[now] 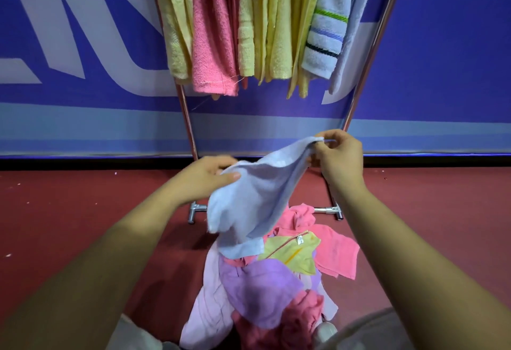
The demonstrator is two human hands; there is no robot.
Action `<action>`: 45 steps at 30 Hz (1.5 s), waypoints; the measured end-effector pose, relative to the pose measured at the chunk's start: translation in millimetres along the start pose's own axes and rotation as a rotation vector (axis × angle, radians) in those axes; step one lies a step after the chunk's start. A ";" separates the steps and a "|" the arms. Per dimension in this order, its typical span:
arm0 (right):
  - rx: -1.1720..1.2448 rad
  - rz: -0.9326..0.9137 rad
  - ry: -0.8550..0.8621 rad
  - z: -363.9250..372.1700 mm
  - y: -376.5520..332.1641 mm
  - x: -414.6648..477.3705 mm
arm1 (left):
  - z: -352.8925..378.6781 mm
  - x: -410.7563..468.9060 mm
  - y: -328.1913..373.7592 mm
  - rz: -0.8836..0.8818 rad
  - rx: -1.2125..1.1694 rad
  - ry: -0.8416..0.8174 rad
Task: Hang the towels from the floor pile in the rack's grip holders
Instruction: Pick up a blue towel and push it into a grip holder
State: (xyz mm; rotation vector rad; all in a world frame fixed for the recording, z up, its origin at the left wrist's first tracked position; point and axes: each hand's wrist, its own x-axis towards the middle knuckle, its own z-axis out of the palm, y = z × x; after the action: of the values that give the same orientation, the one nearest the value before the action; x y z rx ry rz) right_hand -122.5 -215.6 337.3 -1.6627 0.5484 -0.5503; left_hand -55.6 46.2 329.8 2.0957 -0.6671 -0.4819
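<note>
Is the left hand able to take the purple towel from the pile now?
Probably not at once: the left hand grips the blue towel, as does the right hand. The purple towel lies uncovered on top of the pile, so a freed hand likely could.

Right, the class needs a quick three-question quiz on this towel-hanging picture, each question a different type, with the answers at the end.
1. True or false: the left hand and the right hand both hold the light blue towel.
2. Where does the purple towel lie? A: on the floor pile; B: on the rack; C: in the left hand.
3. Fill in: the striped towel hangs nearer the rack's ____ post, by the person's own sides.

Key: 1 true; 2 A; 3 right.
</note>
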 end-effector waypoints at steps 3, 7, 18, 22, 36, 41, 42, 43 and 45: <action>-0.046 0.013 -0.115 4.1 0.9 -3.3 | 4.3 1.0 10.3 -0.020 -0.446 0.094; -0.113 -0.055 -0.238 9.9 -4.3 -11.6 | 3.3 -3.3 17.5 0.063 -0.496 -0.075; -0.135 -0.172 -0.391 18.3 -10.0 -21.7 | 12.0 -7.6 22.7 0.098 0.019 0.204; -0.111 -0.162 -0.550 26.4 -10.4 -29.0 | 14.6 -5.9 21.8 0.115 -0.012 0.222; -0.293 -0.291 -0.589 20.4 -8.5 -19.2 | -2.4 4.2 7.3 0.089 0.203 0.203; -0.248 -0.281 -0.518 14.0 -9.5 -16.6 | -15.0 4.1 -13.4 0.077 0.398 0.126; -0.247 -0.269 -0.502 12.1 -8.7 -14.9 | -17.5 3.3 -13.9 0.081 0.390 0.121; -0.243 -0.257 -0.490 10.3 -8.3 -13.7 | -20.0 3.1 -13.2 0.098 0.372 0.119; -0.216 -0.227 -0.482 6.4 -7.6 -11.8 | -22.1 1.9 -7.3 0.152 0.335 0.126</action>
State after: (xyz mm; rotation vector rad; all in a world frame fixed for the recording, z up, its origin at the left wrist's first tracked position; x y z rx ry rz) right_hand -127.2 -202.2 343.3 -1.9957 0.0668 -0.2386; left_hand -39.7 62.3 335.9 2.3406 -0.8735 -0.1580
